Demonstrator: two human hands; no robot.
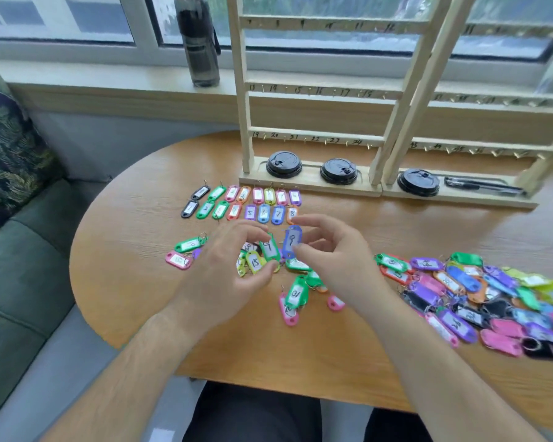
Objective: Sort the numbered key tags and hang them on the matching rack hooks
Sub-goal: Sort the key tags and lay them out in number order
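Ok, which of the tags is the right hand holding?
The blue tag marked 9, pinched upright between the right hand's fingertips. The green tag just beside it is in the left hand instead.

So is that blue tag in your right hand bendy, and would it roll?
Probably stiff: the blue tag stands straight, pinched by the right hand. Likely light: a pinch alone holds it. Flat, so it should slide, not roll.

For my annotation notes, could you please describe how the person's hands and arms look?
The left hand and right hand are bare: no gloves, rings or watch visible. The left forearm and right forearm are uncovered too, with no sleeve in view.
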